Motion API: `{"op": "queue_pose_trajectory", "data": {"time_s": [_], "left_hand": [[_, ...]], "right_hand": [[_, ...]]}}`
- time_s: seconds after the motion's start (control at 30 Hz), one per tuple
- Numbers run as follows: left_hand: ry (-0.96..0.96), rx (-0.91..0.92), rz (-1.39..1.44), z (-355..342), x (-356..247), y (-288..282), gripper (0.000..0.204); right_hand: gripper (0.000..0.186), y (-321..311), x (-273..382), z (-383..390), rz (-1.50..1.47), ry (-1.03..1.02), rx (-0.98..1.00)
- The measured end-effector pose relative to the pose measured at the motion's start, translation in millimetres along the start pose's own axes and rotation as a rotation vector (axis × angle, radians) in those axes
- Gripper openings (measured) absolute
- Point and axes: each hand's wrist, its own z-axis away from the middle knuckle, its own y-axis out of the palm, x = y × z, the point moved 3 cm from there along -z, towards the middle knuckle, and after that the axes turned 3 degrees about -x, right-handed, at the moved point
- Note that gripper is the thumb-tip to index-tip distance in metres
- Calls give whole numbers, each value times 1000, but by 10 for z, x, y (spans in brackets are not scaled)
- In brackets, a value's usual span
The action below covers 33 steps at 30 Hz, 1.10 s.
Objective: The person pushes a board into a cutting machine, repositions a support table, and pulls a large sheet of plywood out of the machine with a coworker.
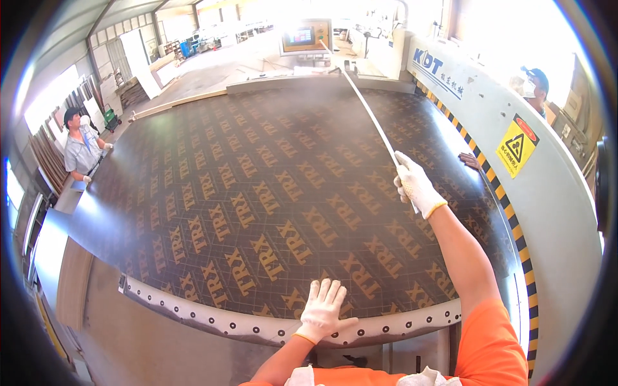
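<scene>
A large dark panel with repeated gold printing lies flat in front of me. My left hand, in a white glove, rests on the panel's near edge with its fingers spread. My right hand, gloved too, is closed around a long thin white rod. The rod slants up and away over the panel. Its far tip overlaps a control box with a lit screen; whether it touches the box I cannot tell.
A pale machine beam with yellow-black striping and a warning label runs along the right. Another person's hand shows beneath it. One co-worker stands at the panel's left edge; another person is behind the beam. A metal rail borders the near side.
</scene>
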Motion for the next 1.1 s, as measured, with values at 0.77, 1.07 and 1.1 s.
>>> {"op": "queue_pose_trajectory", "data": {"time_s": [0.77, 1.07, 1.1], "left_hand": [[-64, 88, -13, -343, 272, 44, 92], [-20, 89, 1, -438, 317, 87, 91], [-14, 83, 2, -456, 302, 97, 91]], "right_hand": [[53, 415, 286, -1501, -49, -83, -30], [56, 285, 231, -1560, 68, -88, -20], [56, 281, 279, -1556, 66, -84, -27]]}}
